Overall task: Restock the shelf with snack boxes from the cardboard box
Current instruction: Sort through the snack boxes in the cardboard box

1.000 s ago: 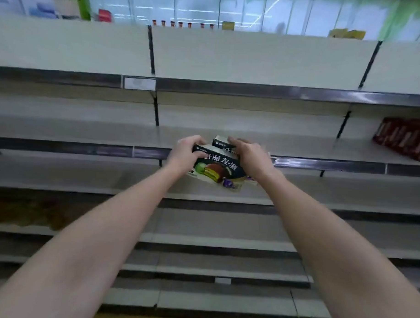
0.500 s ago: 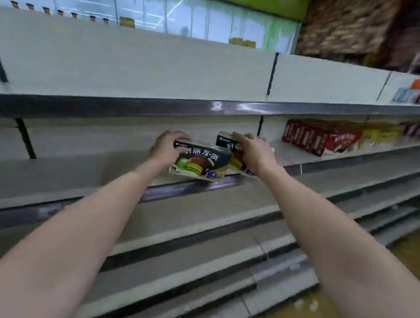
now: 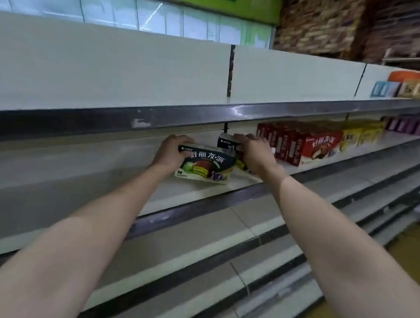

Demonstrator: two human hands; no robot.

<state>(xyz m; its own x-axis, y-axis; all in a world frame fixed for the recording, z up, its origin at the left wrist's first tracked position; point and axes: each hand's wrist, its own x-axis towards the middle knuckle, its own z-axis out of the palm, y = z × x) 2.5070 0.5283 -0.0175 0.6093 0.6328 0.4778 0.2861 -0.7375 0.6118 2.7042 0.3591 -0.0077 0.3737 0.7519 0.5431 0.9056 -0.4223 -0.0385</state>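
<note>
Snack boxes: left hand [image 3: 171, 150] grips one [image 3: 205, 165], right hand [image 3: 255, 152] another [image 3: 228, 143], both arms outstretched.

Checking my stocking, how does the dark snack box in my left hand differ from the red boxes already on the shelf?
The dark snack box is held tilted by the left hand; the red boxes stand upright in a row, untouched. Its front shows green and yellow cakes, theirs a brown one. Both carry similar white lettering.

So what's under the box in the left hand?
The white shelf. The box looks tilted, with the left hand gripping its end; whether its bottom touches is hidden.
</note>
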